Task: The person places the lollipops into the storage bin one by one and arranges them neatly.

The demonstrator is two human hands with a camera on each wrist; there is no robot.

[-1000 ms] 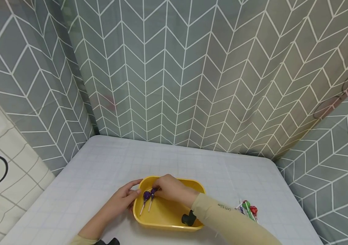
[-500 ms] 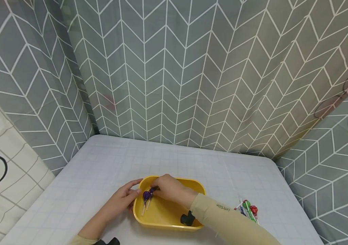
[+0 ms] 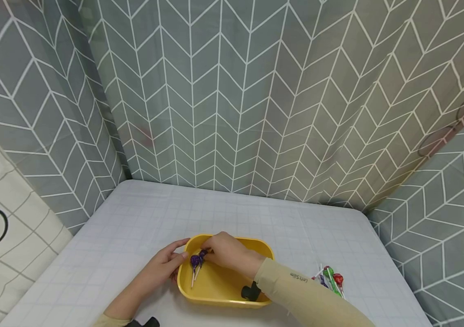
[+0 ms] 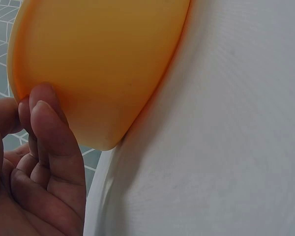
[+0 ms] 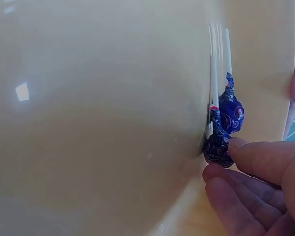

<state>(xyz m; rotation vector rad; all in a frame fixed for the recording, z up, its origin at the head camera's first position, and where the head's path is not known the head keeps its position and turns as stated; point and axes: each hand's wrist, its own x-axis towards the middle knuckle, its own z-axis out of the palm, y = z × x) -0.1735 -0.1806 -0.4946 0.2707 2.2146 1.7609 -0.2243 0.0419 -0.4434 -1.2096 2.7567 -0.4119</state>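
Observation:
A yellow plastic basin (image 3: 215,300) stands on the table, and my left hand (image 3: 163,265) grips its left end, thumb at the rim. In the left wrist view the fingertips (image 4: 49,123) press the basin's outer wall. My right hand (image 3: 229,252) reaches inside the basin. Between thumb and fingers it pinches the head of a purple-wrapped lollipop (image 5: 217,150), whose white stick points toward the near side. A second purple lollipop (image 5: 233,115) lies right beside it along the left wall, their heads close together and sticks nearly parallel.
To the right of the basin, a small pile of lollipops (image 3: 330,280) in green, red and other wrappers lies on the white tablecloth (image 3: 162,204), partly behind the right sleeve (image 3: 297,290). A black wrist camera (image 3: 251,291) hangs over the basin. Patterned curtains (image 3: 232,113) surround the table.
The pinched lollipop has shifted slightly left, closer to the second one, and their sticks now sit nearer each other. My left hand stays on the basin.

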